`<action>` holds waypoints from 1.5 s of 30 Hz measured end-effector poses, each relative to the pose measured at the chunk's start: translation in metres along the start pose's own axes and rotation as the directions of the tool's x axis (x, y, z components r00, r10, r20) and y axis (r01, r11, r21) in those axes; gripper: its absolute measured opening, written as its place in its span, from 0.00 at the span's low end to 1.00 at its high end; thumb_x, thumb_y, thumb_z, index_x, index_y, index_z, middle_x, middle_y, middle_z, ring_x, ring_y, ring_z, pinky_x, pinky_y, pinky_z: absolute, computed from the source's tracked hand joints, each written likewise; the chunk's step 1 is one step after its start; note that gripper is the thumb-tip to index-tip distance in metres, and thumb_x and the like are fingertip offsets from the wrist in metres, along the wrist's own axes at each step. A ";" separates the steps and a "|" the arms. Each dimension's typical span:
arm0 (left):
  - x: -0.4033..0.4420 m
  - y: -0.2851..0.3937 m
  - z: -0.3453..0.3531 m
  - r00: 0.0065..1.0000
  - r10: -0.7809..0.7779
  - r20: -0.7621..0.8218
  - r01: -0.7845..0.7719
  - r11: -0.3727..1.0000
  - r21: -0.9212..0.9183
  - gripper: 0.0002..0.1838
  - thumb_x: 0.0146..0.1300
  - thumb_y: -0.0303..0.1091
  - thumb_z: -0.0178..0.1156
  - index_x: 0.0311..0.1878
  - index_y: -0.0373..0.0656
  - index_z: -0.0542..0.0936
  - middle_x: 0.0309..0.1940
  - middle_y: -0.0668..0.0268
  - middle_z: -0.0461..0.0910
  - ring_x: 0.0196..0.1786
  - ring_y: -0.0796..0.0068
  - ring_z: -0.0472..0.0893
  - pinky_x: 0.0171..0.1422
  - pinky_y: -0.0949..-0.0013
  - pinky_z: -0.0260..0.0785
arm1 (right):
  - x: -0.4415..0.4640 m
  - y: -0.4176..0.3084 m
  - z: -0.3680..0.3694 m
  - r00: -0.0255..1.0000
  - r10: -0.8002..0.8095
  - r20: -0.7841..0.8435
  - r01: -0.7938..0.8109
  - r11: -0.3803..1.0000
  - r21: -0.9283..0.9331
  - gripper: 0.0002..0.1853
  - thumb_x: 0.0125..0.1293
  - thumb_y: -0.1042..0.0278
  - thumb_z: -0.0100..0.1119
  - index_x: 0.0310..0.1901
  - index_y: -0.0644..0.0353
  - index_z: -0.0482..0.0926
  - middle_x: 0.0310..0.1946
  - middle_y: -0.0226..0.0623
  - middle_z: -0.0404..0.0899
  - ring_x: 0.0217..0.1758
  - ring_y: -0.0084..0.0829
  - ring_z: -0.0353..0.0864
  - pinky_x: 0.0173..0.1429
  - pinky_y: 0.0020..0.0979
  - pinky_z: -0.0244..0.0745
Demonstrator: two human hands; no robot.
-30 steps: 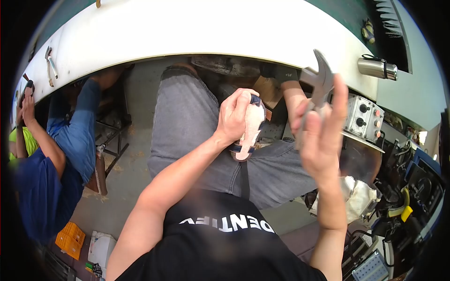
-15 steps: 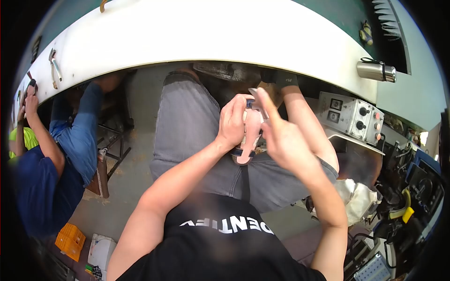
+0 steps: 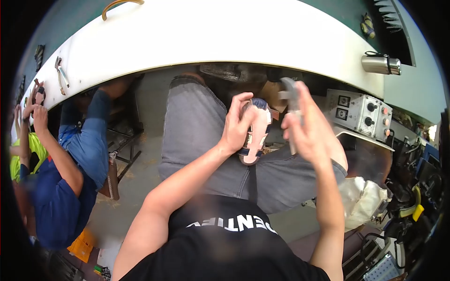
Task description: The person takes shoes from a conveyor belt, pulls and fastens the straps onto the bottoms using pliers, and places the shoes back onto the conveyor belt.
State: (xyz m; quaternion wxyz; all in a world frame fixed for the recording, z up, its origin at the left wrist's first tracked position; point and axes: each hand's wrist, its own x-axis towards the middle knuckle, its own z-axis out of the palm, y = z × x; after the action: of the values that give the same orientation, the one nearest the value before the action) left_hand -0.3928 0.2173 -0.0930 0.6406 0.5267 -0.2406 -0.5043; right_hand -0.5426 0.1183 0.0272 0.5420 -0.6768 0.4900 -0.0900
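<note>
A shoe [image 3: 255, 143] rests sole side up over my lap, showing a pinkish insole with dark upper edges and pale tabs folded round it. My left hand [image 3: 238, 124] is wrapped round its far left side, thumb lying on the insole. To the right of the shoe and apart from it, my right hand [image 3: 307, 133] grips grey metal pliers [image 3: 289, 91]. Their head points away from me, with a stub sticking out to the left, and a handle end shows below my fingers. Motion blurs this hand slightly, and the fingers hide most of the handles.
A white bench [image 3: 225, 37] spans the far side. On it lie another pair of pliers [image 3: 61, 77] and a steel flask [image 3: 382, 64]. A control box [image 3: 358, 114] stands at right. At left, a co-worker in a blue shirt [image 3: 65, 196] handles a dark shoe [image 3: 39, 96].
My right hand has swung the pliers away from the shoe, to the right. My left thumb now lies across the insole. The view has shifted slightly.
</note>
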 end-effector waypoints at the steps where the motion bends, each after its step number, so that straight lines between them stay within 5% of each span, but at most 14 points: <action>1: -0.008 0.003 0.000 0.998 0.053 0.037 -0.054 0.998 0.024 0.26 0.71 0.39 0.63 0.65 0.36 0.70 0.44 0.62 0.80 0.48 0.74 0.79 0.57 0.68 0.72 | 0.003 0.015 -0.007 0.989 -0.069 -0.134 0.072 0.997 0.021 0.39 0.77 0.75 0.48 0.84 0.44 0.46 0.40 0.35 0.79 0.31 0.22 0.76 0.34 0.24 0.78; 6: -0.019 -0.007 -0.011 0.982 0.057 0.181 -0.114 0.939 0.325 0.36 0.57 0.42 0.75 0.65 0.37 0.72 0.49 0.61 0.79 0.52 0.67 0.79 0.63 0.64 0.71 | 0.002 0.058 -0.078 0.880 -0.010 -0.474 0.139 0.961 0.238 0.39 0.80 0.71 0.49 0.84 0.43 0.40 0.33 0.36 0.80 0.29 0.24 0.80 0.35 0.28 0.80; 9: -0.018 0.005 -0.007 0.915 -0.299 0.272 0.310 0.951 0.001 0.30 0.59 0.35 0.74 0.63 0.38 0.74 0.50 0.67 0.80 0.53 0.75 0.79 0.63 0.68 0.71 | 0.002 0.088 -0.098 0.792 0.145 -0.593 0.121 0.915 0.386 0.38 0.81 0.69 0.50 0.83 0.48 0.40 0.35 0.36 0.80 0.30 0.25 0.81 0.35 0.29 0.82; 14: -0.013 0.031 -0.004 0.862 -0.411 0.296 0.444 0.895 -0.051 0.26 0.59 0.29 0.71 0.61 0.38 0.75 0.47 0.66 0.81 0.47 0.77 0.82 0.56 0.69 0.77 | 0.002 0.087 -0.096 0.779 0.265 -0.569 0.128 0.820 0.558 0.37 0.81 0.65 0.51 0.83 0.49 0.44 0.34 0.35 0.79 0.30 0.23 0.80 0.33 0.25 0.78; 17: 0.028 0.088 0.001 0.891 -0.372 0.259 0.352 0.928 0.121 0.35 0.50 0.35 0.69 0.63 0.34 0.73 0.51 0.54 0.83 0.47 0.65 0.86 0.47 0.67 0.80 | 0.006 0.078 -0.089 0.804 0.203 -0.559 0.177 0.816 0.550 0.37 0.81 0.62 0.52 0.83 0.50 0.46 0.34 0.34 0.80 0.29 0.22 0.79 0.33 0.24 0.77; 19: 0.077 0.108 -0.011 0.970 -0.096 0.223 0.051 0.979 0.198 0.39 0.51 0.42 0.68 0.66 0.32 0.72 0.55 0.52 0.81 0.48 0.62 0.86 0.49 0.68 0.80 | 0.010 0.074 -0.085 0.814 0.173 -0.554 0.194 0.818 0.541 0.36 0.80 0.63 0.52 0.83 0.48 0.47 0.33 0.32 0.79 0.29 0.20 0.78 0.33 0.21 0.75; 23: 0.213 0.176 -0.020 0.951 0.283 0.127 -0.307 0.918 0.253 0.22 0.61 0.30 0.70 0.57 0.37 0.77 0.44 0.63 0.83 0.42 0.73 0.84 0.48 0.68 0.80 | 0.012 0.073 -0.083 0.803 0.148 -0.577 0.232 0.815 0.532 0.36 0.80 0.63 0.51 0.83 0.48 0.48 0.31 0.30 0.78 0.27 0.18 0.77 0.30 0.19 0.71; 26: 0.318 0.203 -0.029 0.762 0.647 0.002 -0.498 0.585 0.641 0.27 0.55 0.35 0.78 0.54 0.36 0.77 0.42 0.65 0.82 0.41 0.74 0.83 0.50 0.68 0.77 | 0.011 0.068 -0.084 0.775 0.204 -0.598 0.199 0.820 0.537 0.36 0.80 0.63 0.52 0.83 0.48 0.48 0.31 0.30 0.77 0.26 0.18 0.76 0.29 0.19 0.70; 27: 0.329 0.211 -0.031 0.834 0.549 0.060 -0.385 0.499 0.777 0.32 0.55 0.43 0.78 0.57 0.34 0.76 0.50 0.60 0.81 0.49 0.66 0.83 0.57 0.62 0.76 | 0.012 0.069 -0.084 0.781 0.206 -0.589 0.198 0.814 0.546 0.37 0.80 0.64 0.53 0.83 0.48 0.48 0.31 0.30 0.77 0.26 0.18 0.77 0.29 0.20 0.71; 28: 0.378 0.207 -0.067 0.834 0.546 0.078 -0.176 0.129 0.976 0.39 0.54 0.52 0.76 0.62 0.35 0.75 0.59 0.54 0.77 0.59 0.59 0.81 0.64 0.56 0.74 | 0.012 0.070 -0.083 0.789 0.205 -0.580 0.198 0.808 0.555 0.37 0.79 0.64 0.54 0.83 0.48 0.48 0.30 0.30 0.77 0.26 0.18 0.77 0.29 0.20 0.71; 32: 0.403 0.173 -0.091 0.962 0.194 0.194 -0.174 -0.114 0.978 0.48 0.57 0.59 0.70 0.80 0.63 0.61 0.81 0.49 0.53 0.78 0.47 0.66 0.77 0.52 0.65 | 0.016 0.063 -0.078 0.790 0.177 -0.587 0.189 0.841 0.507 0.37 0.78 0.71 0.51 0.83 0.53 0.48 0.28 0.30 0.75 0.25 0.18 0.74 0.33 0.20 0.71; 37: 0.399 0.147 -0.070 0.851 0.455 0.261 -0.003 -0.493 0.870 0.36 0.58 0.57 0.68 0.71 0.63 0.75 0.80 0.50 0.58 0.76 0.46 0.66 0.74 0.41 0.63 | 0.017 0.053 -0.073 0.804 0.176 -0.568 0.166 0.851 0.499 0.40 0.74 0.76 0.51 0.83 0.52 0.46 0.26 0.29 0.74 0.24 0.20 0.72 0.31 0.21 0.71; 40: 0.408 0.140 -0.048 0.698 0.640 0.321 -0.134 -0.324 0.937 0.28 0.58 0.55 0.70 0.60 0.56 0.83 0.76 0.51 0.66 0.76 0.49 0.68 0.74 0.46 0.64 | 0.013 0.051 -0.075 0.839 0.219 -0.497 0.137 0.801 0.583 0.43 0.73 0.79 0.52 0.84 0.50 0.43 0.32 0.32 0.76 0.26 0.20 0.74 0.32 0.21 0.73; 45: 0.441 0.146 0.022 0.905 0.423 0.033 -0.054 0.038 0.998 0.50 0.58 0.75 0.58 0.73 0.45 0.72 0.69 0.50 0.75 0.71 0.51 0.75 0.74 0.51 0.63 | 0.013 0.052 -0.076 0.863 0.208 -0.461 0.079 0.845 0.528 0.44 0.73 0.77 0.54 0.84 0.52 0.41 0.32 0.28 0.74 0.27 0.19 0.74 0.34 0.23 0.74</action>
State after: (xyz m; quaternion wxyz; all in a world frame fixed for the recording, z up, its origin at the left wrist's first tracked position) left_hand -0.1890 -0.1981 -0.0504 0.2171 0.8320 -0.5104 -0.0145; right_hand -0.6153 0.0633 0.0089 0.5638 -0.4360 0.5927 -0.3752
